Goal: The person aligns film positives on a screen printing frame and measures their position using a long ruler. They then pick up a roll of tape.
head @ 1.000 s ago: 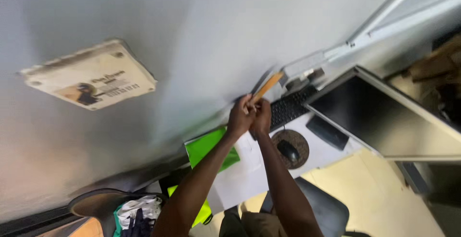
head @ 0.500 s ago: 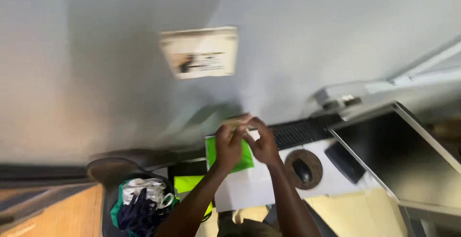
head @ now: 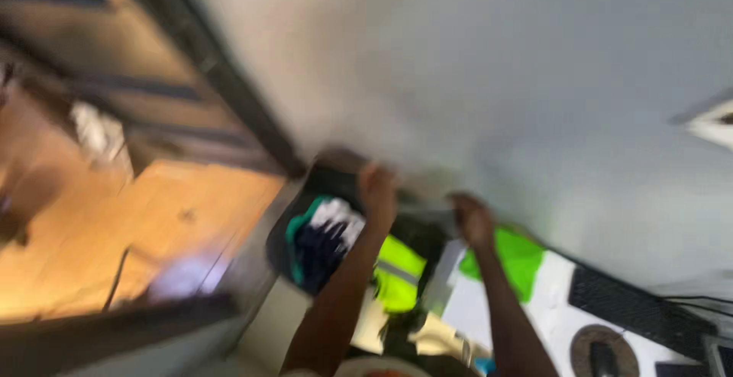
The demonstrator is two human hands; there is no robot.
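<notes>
With the view blurred, both the left hand [head: 378, 188] and right hand [head: 473, 220] reach over the cluttered bench [head: 561, 270], grips unreadable, so either could knock the green sheet [head: 519, 259] off.

blurry shot of an office corner, everything smeared

pale grey wall [head: 489, 64] fills the top and right, dark frame [head: 229, 79] runs diagonally upper left, warm orange wooden surface [head: 99, 232] sits at left, white desk [head: 565, 301] with a black keyboard [head: 634, 308] lower right.
</notes>
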